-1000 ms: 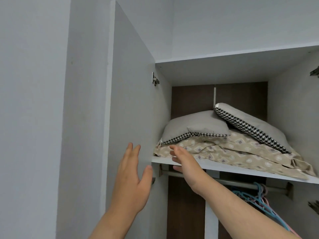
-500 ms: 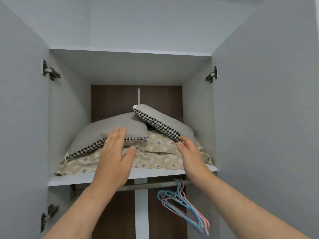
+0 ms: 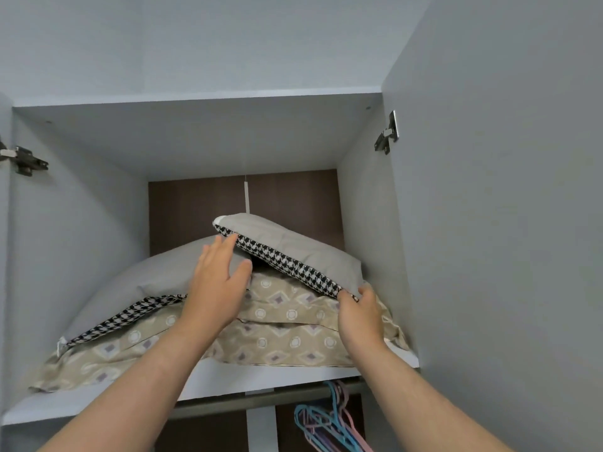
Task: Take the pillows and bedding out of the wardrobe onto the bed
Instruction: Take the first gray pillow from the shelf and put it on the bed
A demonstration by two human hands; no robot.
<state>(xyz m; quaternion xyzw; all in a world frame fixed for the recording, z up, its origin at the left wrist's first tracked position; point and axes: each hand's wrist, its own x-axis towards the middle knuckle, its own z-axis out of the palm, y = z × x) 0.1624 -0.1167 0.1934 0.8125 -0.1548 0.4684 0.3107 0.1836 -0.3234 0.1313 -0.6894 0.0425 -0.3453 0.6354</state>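
Observation:
On the wardrobe's top shelf (image 3: 261, 376) lie two grey pillows with black-and-white houndstooth edging over folded beige patterned bedding (image 3: 277, 340). The upper pillow (image 3: 293, 243) leans tilted across the lower pillow (image 3: 153, 275), which lies to the left. My left hand (image 3: 217, 282) is spread with straight fingers over the lower pillow, its fingertips at the upper pillow's left end. My right hand (image 3: 359, 311) pinches the upper pillow's near right corner, thumb on the grey face.
The open right door (image 3: 505, 223) stands close beside my right arm, with a hinge (image 3: 388, 133) near its top. Another hinge (image 3: 23, 159) sits on the left side. Below the shelf, a rail (image 3: 244, 401) carries several blue and pink hangers (image 3: 329, 422).
My view swung from the left door to face the shelf and drew closer. My left hand rose from the lower pillow's edge to the upper pillow's end. My right hand took its corner.

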